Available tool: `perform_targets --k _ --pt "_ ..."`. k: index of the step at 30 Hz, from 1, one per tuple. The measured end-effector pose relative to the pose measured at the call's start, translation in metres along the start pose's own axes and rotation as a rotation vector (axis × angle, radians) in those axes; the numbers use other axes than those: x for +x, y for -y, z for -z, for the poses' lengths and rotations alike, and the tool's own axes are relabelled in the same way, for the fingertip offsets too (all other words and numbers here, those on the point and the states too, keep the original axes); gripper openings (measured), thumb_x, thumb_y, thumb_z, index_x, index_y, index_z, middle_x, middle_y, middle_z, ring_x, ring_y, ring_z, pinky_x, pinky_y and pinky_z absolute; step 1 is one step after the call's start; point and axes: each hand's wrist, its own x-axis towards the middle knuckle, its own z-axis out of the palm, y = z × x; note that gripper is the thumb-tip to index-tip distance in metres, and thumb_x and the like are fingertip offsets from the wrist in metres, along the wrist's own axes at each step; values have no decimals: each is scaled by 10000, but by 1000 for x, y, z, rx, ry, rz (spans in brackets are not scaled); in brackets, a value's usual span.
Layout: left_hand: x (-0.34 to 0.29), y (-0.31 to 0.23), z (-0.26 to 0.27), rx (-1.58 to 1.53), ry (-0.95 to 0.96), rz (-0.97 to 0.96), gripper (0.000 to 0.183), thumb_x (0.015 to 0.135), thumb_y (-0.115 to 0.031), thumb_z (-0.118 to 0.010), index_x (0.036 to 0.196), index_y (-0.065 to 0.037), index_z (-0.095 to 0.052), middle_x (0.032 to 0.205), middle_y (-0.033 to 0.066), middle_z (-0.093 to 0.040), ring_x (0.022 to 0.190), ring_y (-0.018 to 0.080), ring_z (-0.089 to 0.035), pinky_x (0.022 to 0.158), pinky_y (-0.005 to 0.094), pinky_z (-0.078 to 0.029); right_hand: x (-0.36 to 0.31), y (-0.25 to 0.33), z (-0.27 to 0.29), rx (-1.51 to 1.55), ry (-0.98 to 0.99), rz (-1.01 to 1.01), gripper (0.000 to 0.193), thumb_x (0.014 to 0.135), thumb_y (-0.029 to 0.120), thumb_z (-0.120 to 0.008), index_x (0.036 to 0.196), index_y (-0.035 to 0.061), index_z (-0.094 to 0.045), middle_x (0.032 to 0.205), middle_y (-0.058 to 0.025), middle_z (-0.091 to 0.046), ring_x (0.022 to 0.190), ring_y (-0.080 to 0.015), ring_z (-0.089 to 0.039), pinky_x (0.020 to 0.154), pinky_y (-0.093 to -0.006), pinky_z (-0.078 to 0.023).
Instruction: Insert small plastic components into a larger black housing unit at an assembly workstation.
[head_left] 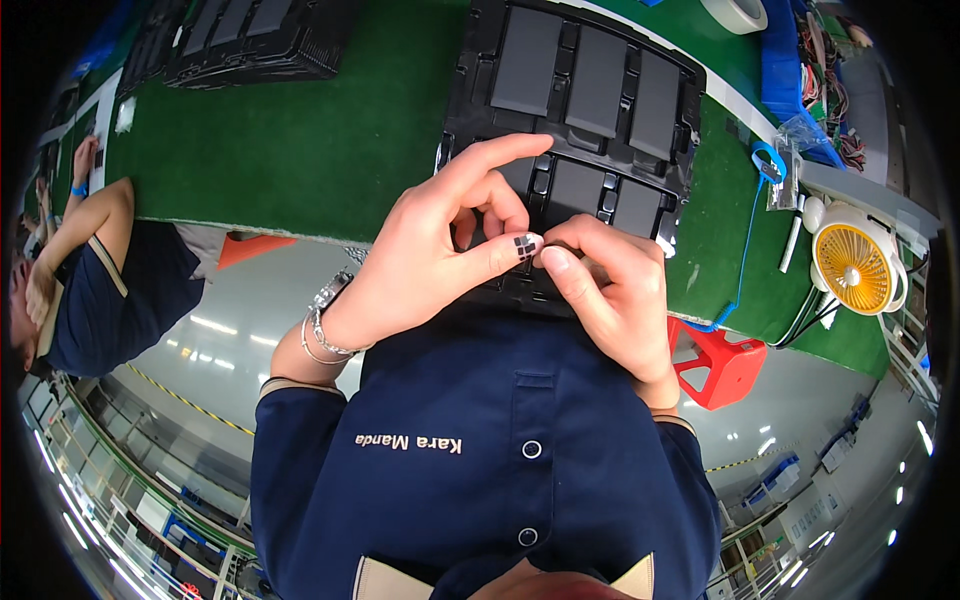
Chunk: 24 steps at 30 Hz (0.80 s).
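Observation:
My left hand (440, 230) is above the near edge of a black molded tray (480, 115). Its index finger is stretched out, thumb well apart from it, other fingers curled. Several small black squares (525, 246) lie on the tip of the left thumb. Touching or nearly touching that thumb, my right hand (615, 285) is closed in a pinch, its thumb pressed toward the index finger. A small dark piece (562, 247) shows between those fingertips; its kind is too small to make out. Flat dark grey rectangular blocks (597, 80) sit in the tray's compartments beyond my hands.
More black trays (255, 45) stand at the far left of the green tabletop (270, 160). On the right are a yellow-and-white fan (855, 265), a coiled blue cord (745, 250), and a blue bin (790, 75) with wires. A red stool (725, 365) is below. A co-worker (110, 270) sits left.

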Motion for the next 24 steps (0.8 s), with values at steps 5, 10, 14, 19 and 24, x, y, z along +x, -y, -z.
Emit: perform_targets --k 5,10,14,19,24 --pt "4 1 1 -118 86 17 656 801 -30 -662 1413 -94 -435 749 -46 -542 655 28 -475 596 194 -375 1 4 2 23 1 4 132 890 125 -650 845 2 -634 657 -62 -576 513 -169 -539 483 -296 -409" --pt "6 -4 0 -92 103 28 667 795 -26 -664 1417 -105 -434 746 -47 -543 658 28 -480 591 194 -370 2 -2 1 0 -10 78 129 884 117 -650 820 6 -633 648 -58 -575 502 -176 -539 475 -299 -410" --pt "8 -4 -1 -60 122 11 640 800 -27 -662 1400 -105 -453 738 -45 -543 645 24 -474 580 197 -365 3 0 7 -97 9 121 118 826 85 -670 748 15 -616 615 -49 -556 482 -169 -533 454 -296 -398" --pt "15 -5 -8 416 54 -137 529 739 -88 -733 1239 -99 -562 761 -14 -548 720 115 -527 627 268 -408 0 -4 20 -41 -137 183 109 757 43 -679 694 14 -596 592 -48 -535 462 -155 -517 440 -288 -385" --pt "18 8 -31 857 93 -480 483 620 -171 -801 1061 -111 -613 961 22 -553 958 244 -522 768 364 -422 -5 -20 30 139 -322 149 123 813 20 -632 712 -35 -587 609 -23 -539 494 -58 -417 448 -237 -299"
